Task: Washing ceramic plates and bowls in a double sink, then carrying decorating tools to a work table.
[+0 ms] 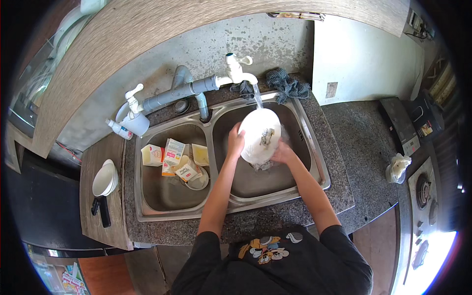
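Observation:
Both my hands hold a white oval plate (258,127) with a printed motif, tilted over the right basin (243,184) of a steel double sink. My left hand (236,142) grips its left rim. At the lower right edge, my right hand (283,152) has hold of it, its fingers partly hidden behind the plate. Water runs from the white tap (238,70) onto the plate's upper end and splashes off below. In the left basin (158,199) lie several cut-open cartons (174,151) and a pale round dish (199,180).
Dark mesh cloth (284,83) hangs at the sink's back rim. Grey piping (166,96) crosses behind the left basin, near a white bucket (134,120) and bottle (118,129). White bowls (106,179) stand on the left wooden top. A gas stove (424,206) is at right.

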Action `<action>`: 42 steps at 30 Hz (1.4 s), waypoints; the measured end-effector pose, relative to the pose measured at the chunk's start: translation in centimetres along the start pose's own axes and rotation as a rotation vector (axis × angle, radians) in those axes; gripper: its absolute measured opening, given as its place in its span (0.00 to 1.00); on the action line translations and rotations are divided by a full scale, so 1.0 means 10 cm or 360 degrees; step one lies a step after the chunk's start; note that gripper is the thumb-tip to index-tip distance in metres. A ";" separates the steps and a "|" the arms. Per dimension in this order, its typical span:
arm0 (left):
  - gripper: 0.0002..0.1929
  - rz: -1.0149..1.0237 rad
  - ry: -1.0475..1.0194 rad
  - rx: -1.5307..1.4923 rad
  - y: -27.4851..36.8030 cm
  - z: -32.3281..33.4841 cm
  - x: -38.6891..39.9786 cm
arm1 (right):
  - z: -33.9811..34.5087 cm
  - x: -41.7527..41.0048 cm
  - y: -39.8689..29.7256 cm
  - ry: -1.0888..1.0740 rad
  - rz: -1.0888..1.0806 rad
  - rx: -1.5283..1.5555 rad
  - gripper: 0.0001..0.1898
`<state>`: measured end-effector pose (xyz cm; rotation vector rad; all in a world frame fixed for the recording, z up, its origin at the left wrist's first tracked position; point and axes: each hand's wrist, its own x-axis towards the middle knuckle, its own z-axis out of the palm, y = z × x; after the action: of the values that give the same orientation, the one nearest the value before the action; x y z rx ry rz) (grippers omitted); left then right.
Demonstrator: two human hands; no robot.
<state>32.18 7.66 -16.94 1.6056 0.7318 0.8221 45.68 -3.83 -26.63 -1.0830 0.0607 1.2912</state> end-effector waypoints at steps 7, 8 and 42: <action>0.20 0.0876 -0.0550 0.1128 0.78 0.28 0.40 | 0.08 -0.23 -0.26 -0.0370 0.0204 0.0888 0.37; 0.21 0.0981 -0.0573 0.1169 0.80 0.28 0.41 | 0.07 -0.26 -0.29 -0.0371 0.0197 0.0895 0.37; 0.18 -0.0575 -0.0130 -0.1568 -0.39 -0.23 0.06 | 0.25 -0.59 -0.56 -0.0728 -0.0894 0.0323 0.20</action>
<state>30.48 10.09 -20.40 0.5944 0.4175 0.6765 46.80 -5.80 -18.42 -0.5516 -0.4208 0.9634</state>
